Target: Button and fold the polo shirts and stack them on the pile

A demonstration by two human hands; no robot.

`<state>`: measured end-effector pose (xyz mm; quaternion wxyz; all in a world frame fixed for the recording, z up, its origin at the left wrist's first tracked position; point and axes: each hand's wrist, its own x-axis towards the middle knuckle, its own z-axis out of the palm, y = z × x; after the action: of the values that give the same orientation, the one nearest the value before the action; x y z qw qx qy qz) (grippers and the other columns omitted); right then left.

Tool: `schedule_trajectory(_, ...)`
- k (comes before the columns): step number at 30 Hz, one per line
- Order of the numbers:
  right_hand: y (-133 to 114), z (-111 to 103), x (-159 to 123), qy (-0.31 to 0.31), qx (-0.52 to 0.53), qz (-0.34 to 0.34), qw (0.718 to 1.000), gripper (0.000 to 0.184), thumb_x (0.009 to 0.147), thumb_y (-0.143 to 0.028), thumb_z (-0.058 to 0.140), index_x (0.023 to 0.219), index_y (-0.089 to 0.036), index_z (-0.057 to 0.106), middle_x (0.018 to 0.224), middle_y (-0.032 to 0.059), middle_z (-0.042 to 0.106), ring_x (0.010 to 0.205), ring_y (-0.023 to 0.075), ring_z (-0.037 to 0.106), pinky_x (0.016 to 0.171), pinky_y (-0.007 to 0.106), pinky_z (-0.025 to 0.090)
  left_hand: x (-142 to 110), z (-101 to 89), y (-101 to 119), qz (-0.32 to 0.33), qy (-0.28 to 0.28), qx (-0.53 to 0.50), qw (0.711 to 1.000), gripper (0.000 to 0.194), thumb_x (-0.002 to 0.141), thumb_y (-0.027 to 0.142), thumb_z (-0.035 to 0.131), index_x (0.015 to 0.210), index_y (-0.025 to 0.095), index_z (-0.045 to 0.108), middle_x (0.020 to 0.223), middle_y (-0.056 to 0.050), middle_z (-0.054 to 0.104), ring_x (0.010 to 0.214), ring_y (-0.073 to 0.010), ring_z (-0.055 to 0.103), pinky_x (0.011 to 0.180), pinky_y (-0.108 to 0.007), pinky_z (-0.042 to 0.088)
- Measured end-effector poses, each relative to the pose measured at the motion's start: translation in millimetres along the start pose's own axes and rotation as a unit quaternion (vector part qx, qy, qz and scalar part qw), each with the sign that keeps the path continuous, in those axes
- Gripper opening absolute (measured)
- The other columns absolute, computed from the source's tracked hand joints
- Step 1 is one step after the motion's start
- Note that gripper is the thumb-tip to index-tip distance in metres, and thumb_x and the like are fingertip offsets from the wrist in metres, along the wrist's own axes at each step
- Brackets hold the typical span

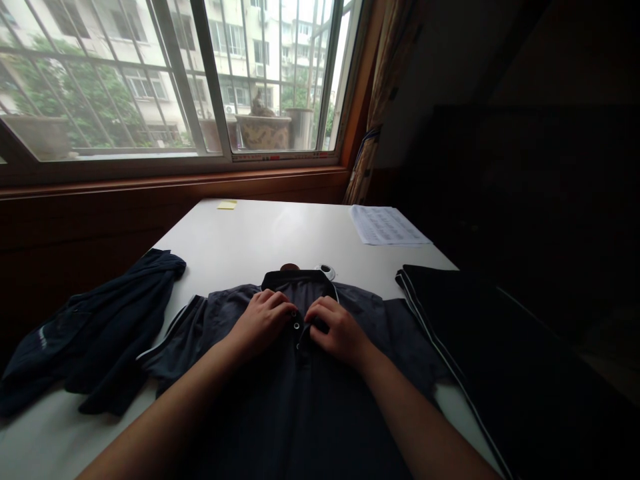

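Observation:
A dark short-sleeved polo shirt (300, 413) lies spread face up on the white table, its collar (300, 275) toward the window. At the unfastened neck opening, my left hand (265, 313) pinches the placket edge beside light-rimmed buttons (297, 326). Opposite it, my right hand (337, 325) has its fingers curled on the other placket edge, just below the collar. The fingertips of both hands are partly hidden against the dark cloth.
Crumpled dark clothing (110, 327) lies at the left, and folded dark trousers with white piping (480, 347) at the right. Printed sheets (387, 225) and a yellow sticky note (227, 205) lie on the table's (280, 233) far part. A small white object (326, 271) sits behind the collar.

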<state>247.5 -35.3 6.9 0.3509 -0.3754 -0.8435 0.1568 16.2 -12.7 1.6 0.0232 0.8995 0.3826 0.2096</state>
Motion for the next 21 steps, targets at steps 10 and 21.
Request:
schedule_trajectory(10, 2, 0, -1, -0.009, 0.01, -0.002, 1.0, 0.023, 0.081, -0.006, 0.061, 0.093, -0.025, 0.062, 0.095, 0.0028, 0.063, 0.093, 0.0207, 0.059, 0.087, 0.037, 0.05, -2, 1.6, -2, 0.025, 0.004, -0.014, 1.0, 0.016, 0.102, 0.028, 0.049, 0.108, 0.022, 0.064, 0.108, -0.006, 0.064, 0.098, -0.0229, 0.054, 0.093, -0.042, 0.04)
schedule_trajectory(21, -3, -2, -1, 0.048, -0.027, -0.053, 0.997, 0.021, 0.087, -0.009, 0.061, 0.1, -0.025, 0.065, 0.098, 0.0055, 0.064, 0.095, 0.0234, 0.056, 0.088, 0.041, 0.049, 0, -4.9, 4, 0.076, 0.067, -0.086, 0.991, 0.016, 0.103, 0.026, 0.048, 0.109, 0.021, 0.062, 0.104, -0.005, 0.066, 0.099, -0.0193, 0.056, 0.107, -0.045, 0.038)
